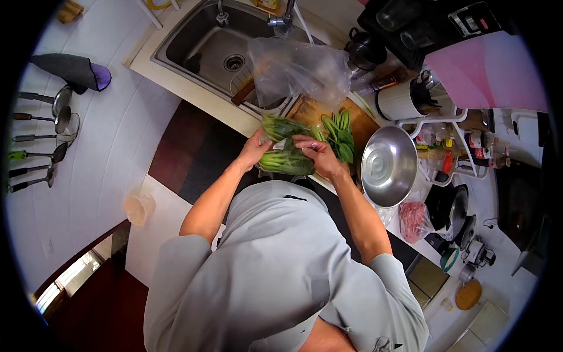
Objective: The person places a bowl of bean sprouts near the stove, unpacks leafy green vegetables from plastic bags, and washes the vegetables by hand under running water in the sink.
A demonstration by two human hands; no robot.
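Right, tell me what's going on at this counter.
A person holds a bundle of leafy greens in clear plastic in front of the counter, the left hand gripping one end and the right hand touching the other. Loose greens lie on a wooden board just beyond, with a metal bowl to the right.

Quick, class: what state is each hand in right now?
Left hand: closed on the bagged greens.
Right hand: touching them too; grip cannot be told.
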